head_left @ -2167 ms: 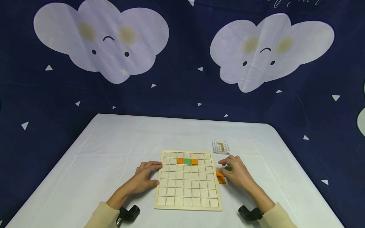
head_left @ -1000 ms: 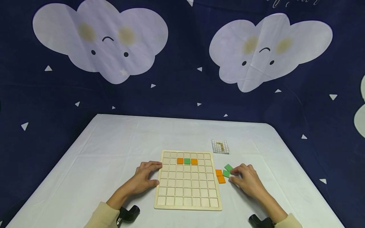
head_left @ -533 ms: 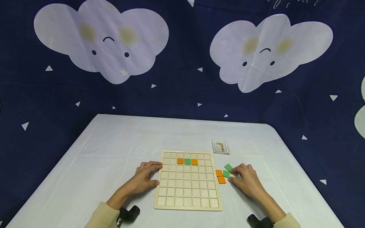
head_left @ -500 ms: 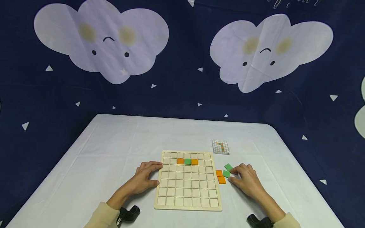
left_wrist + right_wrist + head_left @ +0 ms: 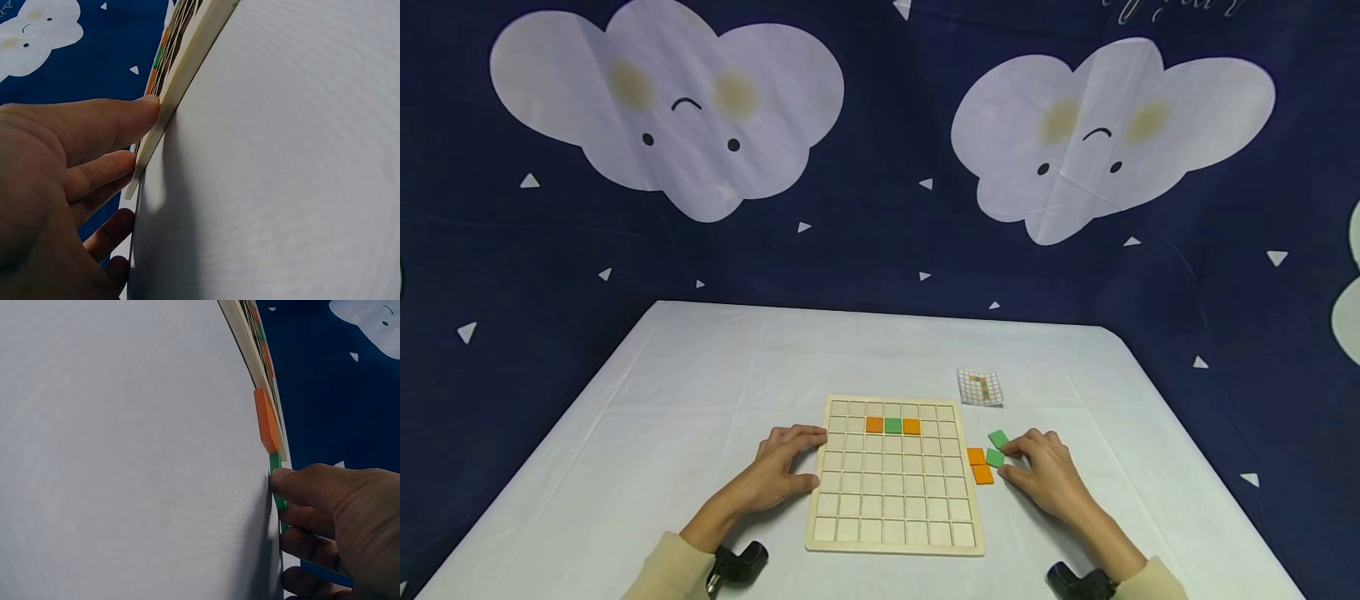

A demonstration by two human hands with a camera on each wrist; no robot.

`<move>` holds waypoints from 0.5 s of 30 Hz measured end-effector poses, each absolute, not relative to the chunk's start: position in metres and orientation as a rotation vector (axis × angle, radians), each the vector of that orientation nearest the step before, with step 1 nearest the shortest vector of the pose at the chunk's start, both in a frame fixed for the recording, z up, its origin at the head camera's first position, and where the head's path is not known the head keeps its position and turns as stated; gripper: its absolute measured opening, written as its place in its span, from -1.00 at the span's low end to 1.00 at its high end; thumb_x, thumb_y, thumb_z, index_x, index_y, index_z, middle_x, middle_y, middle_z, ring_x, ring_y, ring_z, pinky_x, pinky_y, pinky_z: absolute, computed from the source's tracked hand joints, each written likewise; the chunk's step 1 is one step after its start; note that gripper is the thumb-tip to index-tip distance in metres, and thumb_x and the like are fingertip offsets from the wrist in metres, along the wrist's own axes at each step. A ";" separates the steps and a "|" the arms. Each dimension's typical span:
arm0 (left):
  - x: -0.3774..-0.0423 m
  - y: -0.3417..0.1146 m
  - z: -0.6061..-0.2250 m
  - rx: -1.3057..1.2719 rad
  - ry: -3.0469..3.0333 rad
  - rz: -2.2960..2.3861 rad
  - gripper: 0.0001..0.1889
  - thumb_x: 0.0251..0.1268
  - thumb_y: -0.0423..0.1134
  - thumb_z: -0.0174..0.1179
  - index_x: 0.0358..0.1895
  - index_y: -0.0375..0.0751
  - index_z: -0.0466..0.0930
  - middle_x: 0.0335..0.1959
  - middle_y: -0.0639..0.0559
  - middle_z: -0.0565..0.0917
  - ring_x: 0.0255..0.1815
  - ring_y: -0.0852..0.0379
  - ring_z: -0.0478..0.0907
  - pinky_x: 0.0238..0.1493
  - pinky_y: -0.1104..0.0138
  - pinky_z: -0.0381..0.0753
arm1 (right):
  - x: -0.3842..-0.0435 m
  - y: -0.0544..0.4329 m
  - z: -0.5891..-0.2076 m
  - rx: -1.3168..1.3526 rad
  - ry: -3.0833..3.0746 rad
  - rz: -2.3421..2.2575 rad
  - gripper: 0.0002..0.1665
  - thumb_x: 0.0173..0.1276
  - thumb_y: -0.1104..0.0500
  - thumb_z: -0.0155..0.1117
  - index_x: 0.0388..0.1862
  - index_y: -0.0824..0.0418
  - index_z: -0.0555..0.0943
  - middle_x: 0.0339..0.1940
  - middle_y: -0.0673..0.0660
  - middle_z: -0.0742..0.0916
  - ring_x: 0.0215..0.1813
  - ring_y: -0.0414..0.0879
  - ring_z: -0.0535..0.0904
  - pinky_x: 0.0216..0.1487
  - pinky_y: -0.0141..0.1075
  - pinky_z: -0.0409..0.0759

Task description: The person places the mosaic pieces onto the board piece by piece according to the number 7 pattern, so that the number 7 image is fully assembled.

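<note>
A pale wooden grid board (image 5: 892,552) lies flat in front of me, with an orange tile (image 5: 874,425), a green tile (image 5: 892,426) and another orange tile (image 5: 912,427) side by side in its second row from the top. My left hand (image 5: 775,471) rests at the board's left edge, its thumb and fingertips touching the rim. Beside the right edge lie two loose orange tiles (image 5: 982,474) and two loose green tiles (image 5: 995,458). My right hand (image 5: 1047,473) is at these green tiles, fingertips touching them on the table, thumb and forefinger apart.
A small printed card (image 5: 980,388) with a coloured grid pattern lies beyond the board's upper right corner. White cloth covers the table (image 5: 760,350). Behind it hangs a dark blue backdrop (image 5: 880,250) with clouds.
My right hand has drawn back to the right from over the loose tiles, leaving the green ones in view. Lately it shifts only slightly, the farther green tile with it. My left hand stays put.
</note>
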State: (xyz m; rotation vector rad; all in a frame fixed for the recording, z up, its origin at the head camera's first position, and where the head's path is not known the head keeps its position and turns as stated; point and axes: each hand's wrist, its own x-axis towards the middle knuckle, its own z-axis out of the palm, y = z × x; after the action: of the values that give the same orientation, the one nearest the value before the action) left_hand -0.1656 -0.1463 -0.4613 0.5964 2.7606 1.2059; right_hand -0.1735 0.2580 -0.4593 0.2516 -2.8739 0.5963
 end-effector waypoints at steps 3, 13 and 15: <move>-0.166 -0.147 -0.462 0.611 2.767 1.200 -0.41 0.00 -0.30 0.33 0.21 -0.20 0.47 0.29 0.01 0.43 0.22 0.00 0.22 0.17 0.00 0.05 | -0.174 0.257 -0.460 0.252 -2.870 0.599 -0.72 -0.04 0.12 0.48 -0.30 0.16 0.71 -0.39 -0.05 0.63 -0.30 -0.16 0.33 -0.21 -0.25 0.21; -0.166 -0.147 -0.462 0.629 2.774 1.196 -0.41 0.00 -0.29 0.33 0.21 -0.22 0.47 0.29 0.01 0.43 0.22 0.00 0.22 0.16 0.03 0.07 | -0.175 0.257 -0.459 0.253 -2.865 0.595 -0.73 -0.04 0.14 0.47 -0.30 0.16 0.70 -0.40 -0.04 0.63 -0.29 -0.15 0.35 -0.20 -0.24 0.21; -0.166 -0.147 -0.462 0.633 2.775 1.196 -0.41 0.00 -0.29 0.33 0.21 -0.22 0.47 0.29 0.01 0.43 0.22 0.00 0.22 0.15 0.05 0.07 | -0.174 0.256 -0.457 0.248 -2.865 0.595 -0.73 -0.04 0.15 0.47 -0.30 0.16 0.70 -0.39 -0.03 0.64 -0.28 -0.14 0.35 -0.19 -0.23 0.21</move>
State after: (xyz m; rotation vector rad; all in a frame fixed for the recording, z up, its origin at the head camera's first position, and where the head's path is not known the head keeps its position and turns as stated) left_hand -0.1656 -0.1469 -0.4619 0.6330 2.7754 1.1956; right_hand -0.1743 0.2561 -0.4570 0.2483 -2.8655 0.5947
